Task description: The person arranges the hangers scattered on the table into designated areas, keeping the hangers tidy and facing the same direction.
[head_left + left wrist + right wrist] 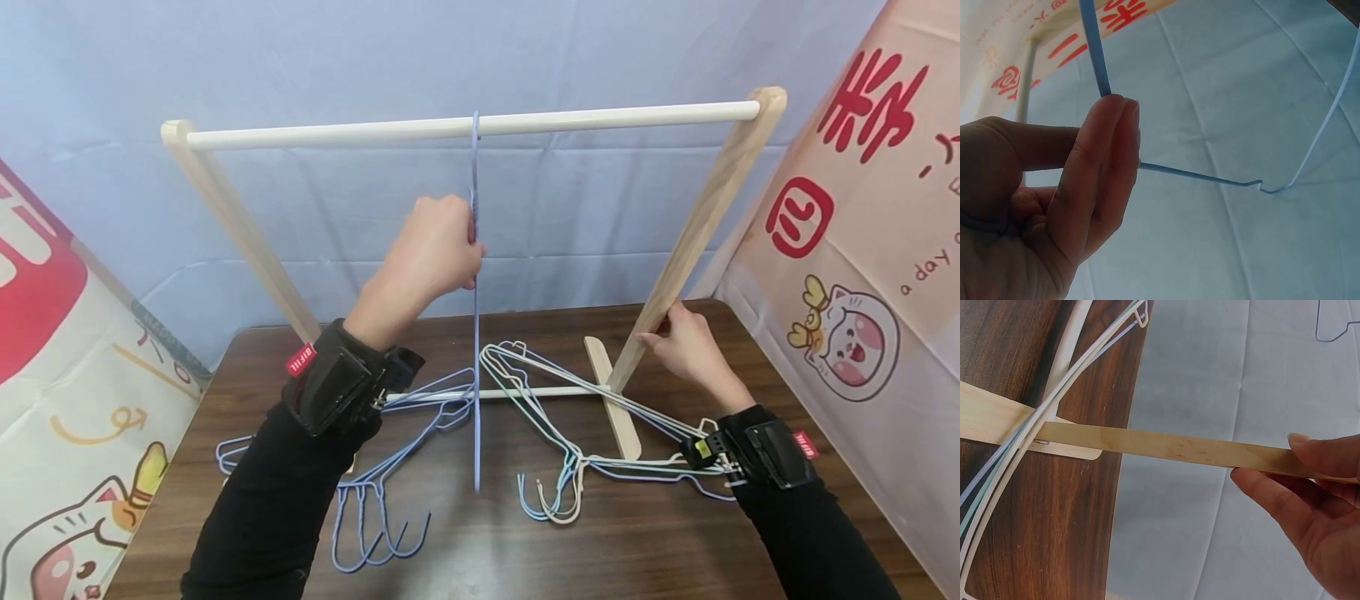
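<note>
A blue wire hanger (477, 350) hangs edge-on at the middle of the rack's white rail (330, 133), its hook over the rail. My left hand (442, 242) pinches it just below the hook; in the left wrist view fingers and thumb close on the blue hanger (1197, 175). My right hand (690, 350) grips the right wooden post (693, 225) of the rack low down, thumb on one side and fingers on the other, as the right wrist view shows of the post (1172, 445).
Several blue hangers (405, 454) lie on the brown table (465, 558) at left, partly behind my left arm. Cream, blue and teal hangers (577, 458) lie at right, across the rack's foot (621, 421). Blue cloth (375, 67) hangs behind; printed cloths flank the table.
</note>
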A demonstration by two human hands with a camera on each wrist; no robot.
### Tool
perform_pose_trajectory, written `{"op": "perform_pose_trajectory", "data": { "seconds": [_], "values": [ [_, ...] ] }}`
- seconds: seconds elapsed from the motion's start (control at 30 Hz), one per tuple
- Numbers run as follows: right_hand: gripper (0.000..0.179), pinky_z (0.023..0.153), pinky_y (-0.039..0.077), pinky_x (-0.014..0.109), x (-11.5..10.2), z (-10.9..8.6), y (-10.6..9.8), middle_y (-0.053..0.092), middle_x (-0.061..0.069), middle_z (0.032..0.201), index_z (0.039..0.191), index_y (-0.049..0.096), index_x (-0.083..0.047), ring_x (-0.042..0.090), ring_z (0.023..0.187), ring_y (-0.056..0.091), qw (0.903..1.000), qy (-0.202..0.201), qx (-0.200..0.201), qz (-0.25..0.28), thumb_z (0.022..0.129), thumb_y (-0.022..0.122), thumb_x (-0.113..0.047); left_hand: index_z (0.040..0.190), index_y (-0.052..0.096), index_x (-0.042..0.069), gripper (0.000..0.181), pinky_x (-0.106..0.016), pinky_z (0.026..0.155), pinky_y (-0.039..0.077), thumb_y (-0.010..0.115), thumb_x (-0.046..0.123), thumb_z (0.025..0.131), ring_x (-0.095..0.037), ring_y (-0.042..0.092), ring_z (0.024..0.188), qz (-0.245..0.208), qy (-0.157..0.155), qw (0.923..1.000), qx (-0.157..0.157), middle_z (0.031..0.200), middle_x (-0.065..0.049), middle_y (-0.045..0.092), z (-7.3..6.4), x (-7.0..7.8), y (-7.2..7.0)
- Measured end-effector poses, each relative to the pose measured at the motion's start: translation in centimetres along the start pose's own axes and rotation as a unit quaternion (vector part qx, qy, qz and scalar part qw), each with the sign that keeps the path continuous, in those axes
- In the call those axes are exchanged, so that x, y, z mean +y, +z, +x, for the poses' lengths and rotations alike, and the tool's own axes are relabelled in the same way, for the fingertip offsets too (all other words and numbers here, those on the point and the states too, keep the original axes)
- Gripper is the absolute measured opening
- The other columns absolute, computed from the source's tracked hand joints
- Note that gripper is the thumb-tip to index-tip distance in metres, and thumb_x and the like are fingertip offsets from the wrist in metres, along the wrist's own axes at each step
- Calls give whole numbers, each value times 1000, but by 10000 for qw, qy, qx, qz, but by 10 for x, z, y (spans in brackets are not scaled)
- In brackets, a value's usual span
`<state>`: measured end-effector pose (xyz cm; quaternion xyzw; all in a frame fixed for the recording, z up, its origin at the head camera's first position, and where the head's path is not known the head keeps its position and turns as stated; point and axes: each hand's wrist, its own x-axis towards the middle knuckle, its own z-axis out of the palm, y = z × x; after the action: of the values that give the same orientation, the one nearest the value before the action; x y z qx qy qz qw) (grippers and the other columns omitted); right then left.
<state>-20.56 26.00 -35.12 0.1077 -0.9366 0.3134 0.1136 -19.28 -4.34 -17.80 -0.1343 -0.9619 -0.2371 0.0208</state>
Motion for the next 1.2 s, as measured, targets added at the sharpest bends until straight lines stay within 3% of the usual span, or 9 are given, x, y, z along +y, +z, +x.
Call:
{"op": "perform_pose_trajectory", "data": {
  "seconds": [0.4,0.67,0.93,1.2],
  "values": [
    [33,55,44,36,-1,0,-1,56,29,83,102,45,14,39,74,58,10000,52,-17,34,79,65,2,73,62,4,19,-26,53,42,56,11,89,-11,61,56,-1,-74,10000,-3,64,-4,62,-3,0,-2],
    [34,55,43,36,-2,-1,0,56,28,82,103,44,14,38,73,57,10000,66,-34,42,80,65,2,72,62,4,21,-26,52,37,52,10,90,-19,58,61,104,-10,9999,6,58,-4,62,-7,-2,-5],
    [33,55,43,36,-2,-1,-1,56,27,81,103,44,14,37,73,57,10000,82,-46,21,80,65,2,73,60,4,20,-27,53,36,51,9,90,-20,57,64,243,-154,9994,-171,60,-4,62,-10,-10,-4],
    [33,55,44,37,-1,-1,0,56,28,82,102,45,14,38,73,57,10000,42,-32,21,80,66,2,76,61,3,14,-30,57,41,50,4,84,-23,57,63,457,3,9985,-296,61,-6,61,-10,-27,5]
  ]
}}
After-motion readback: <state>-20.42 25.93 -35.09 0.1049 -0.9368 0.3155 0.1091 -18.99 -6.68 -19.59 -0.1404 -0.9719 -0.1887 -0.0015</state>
